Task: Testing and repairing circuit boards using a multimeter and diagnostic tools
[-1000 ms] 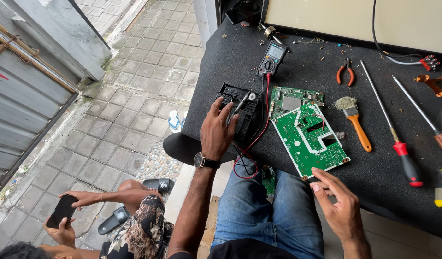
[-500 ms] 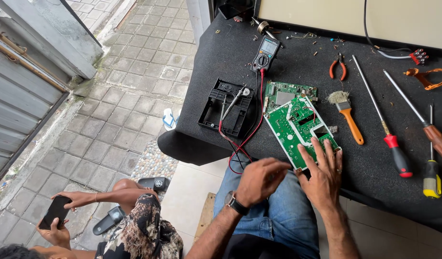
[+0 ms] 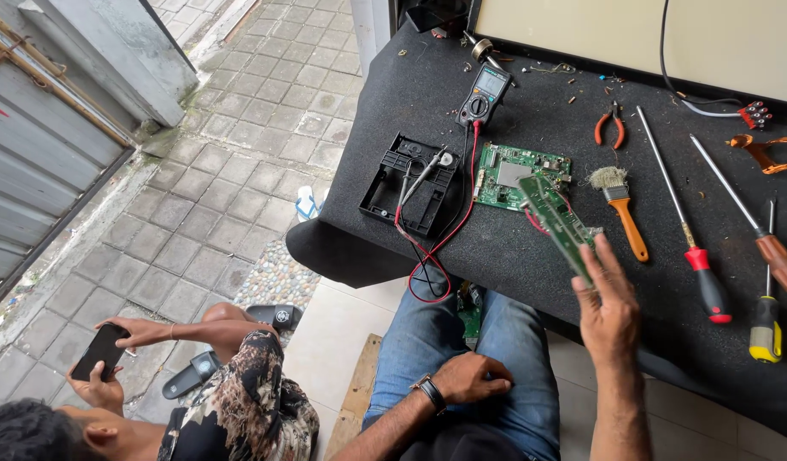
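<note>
My right hand point(image 3: 611, 312) grips the near end of a long green circuit board point(image 3: 554, 220) and holds it tilted up on its edge above the black table mat point(image 3: 513, 265). Behind it a smaller green circuit board point(image 3: 509, 166) lies flat. My left hand point(image 3: 470, 377), with a watch on the wrist, rests on my jeans with curled fingers and nothing in it. A multimeter point(image 3: 485, 94) sits further back, its red and black leads running across a black plastic frame point(image 3: 410, 183) and hanging over the table's edge.
To the right lie an orange-handled brush point(image 3: 622, 209), red-handled pliers point(image 3: 611, 126) and several screwdrivers point(image 3: 708, 282). A small green board point(image 3: 470, 312) pokes out under the table edge. Another person sits at the lower left holding a phone point(image 3: 99, 352). Paving stones lie beyond.
My left hand left the black frame and dropped to my lap. My right hand took the long board, which lay flat, and raised it onto its edge.
</note>
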